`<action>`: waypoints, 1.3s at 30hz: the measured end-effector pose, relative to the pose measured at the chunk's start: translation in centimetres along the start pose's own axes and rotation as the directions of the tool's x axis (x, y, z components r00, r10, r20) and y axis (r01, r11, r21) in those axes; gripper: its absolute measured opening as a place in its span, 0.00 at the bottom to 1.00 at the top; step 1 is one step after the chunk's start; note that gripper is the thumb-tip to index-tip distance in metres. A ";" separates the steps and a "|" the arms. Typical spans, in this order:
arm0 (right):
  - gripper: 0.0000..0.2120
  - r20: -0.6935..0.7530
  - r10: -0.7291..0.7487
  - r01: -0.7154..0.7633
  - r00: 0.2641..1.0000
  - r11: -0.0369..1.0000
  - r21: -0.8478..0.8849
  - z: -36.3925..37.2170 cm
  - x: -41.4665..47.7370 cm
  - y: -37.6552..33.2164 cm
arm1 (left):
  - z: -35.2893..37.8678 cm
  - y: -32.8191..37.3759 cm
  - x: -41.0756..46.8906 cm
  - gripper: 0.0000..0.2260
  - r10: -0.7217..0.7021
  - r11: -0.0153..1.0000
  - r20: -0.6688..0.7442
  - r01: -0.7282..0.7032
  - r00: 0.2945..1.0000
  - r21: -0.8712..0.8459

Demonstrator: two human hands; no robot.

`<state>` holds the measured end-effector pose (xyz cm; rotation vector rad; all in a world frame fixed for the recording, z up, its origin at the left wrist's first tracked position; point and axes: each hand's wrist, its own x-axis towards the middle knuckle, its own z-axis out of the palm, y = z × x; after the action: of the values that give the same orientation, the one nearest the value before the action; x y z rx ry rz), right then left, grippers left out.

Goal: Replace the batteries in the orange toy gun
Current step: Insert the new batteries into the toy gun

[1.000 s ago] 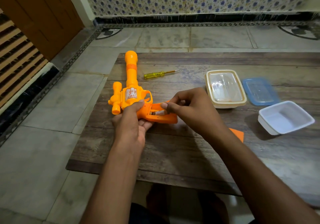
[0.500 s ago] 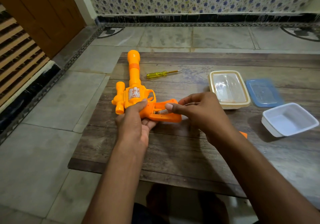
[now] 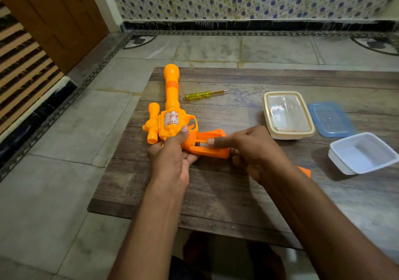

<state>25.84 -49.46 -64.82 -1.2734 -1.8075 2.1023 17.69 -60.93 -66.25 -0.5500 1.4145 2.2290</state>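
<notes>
Left hand [image 3: 172,156] grips orange toy gun [image 3: 171,115] at the counter's [image 3: 216,189] left edge, thumb over the body. Right hand [image 3: 254,150] holds nothing; one straight finger presses the battery [image 3: 200,144] in the open grip bay. Risk: an off-centre push could pop the battery out or seat it crooked; polarity is unreadable. Toward the right edge: lidded clear tub [image 3: 267,117], contents unclear; blue lid [image 3: 330,118] just beside it; white tub [image 3: 343,165] looks empty.
</notes>
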 end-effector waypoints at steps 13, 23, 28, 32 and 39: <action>0.15 -0.076 -0.091 0.081 0.993 0.989 -0.122 0.5 0.2 0.3 | -0.3 0.0 0.2 0.11 -0.019 1.000 0.008 0.019 1.000 -0.007; 0.07 0.011 -0.044 0.041 0.999 0.980 0.196 -1.3 -1.2 -1.0 | -0.2 0.0 0.2 0.10 -0.024 1.000 0.013 0.024 1.000 0.014; 0.14 0.211 -0.049 -0.011 0.976 0.961 0.275 -2.2 -1.9 -2.0 | -0.2 0.1 0.2 0.11 -0.027 0.999 0.011 0.027 1.000 0.018; 0.12 0.206 -0.125 0.075 0.971 0.970 0.231 -2.7 -1.7 -1.8 | -0.3 0.1 0.2 0.11 -0.036 0.999 0.010 0.036 0.999 0.018; 0.14 0.161 -0.052 -0.018 0.986 0.914 0.404 -3.0 -0.9 -1.5 | -0.3 0.1 0.4 0.16 -0.053 0.998 0.024 0.053 0.998 0.018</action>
<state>27.70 -47.17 -62.86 -0.9942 -1.3172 2.4680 17.35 -61.23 -66.49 -0.5459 1.3899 2.1724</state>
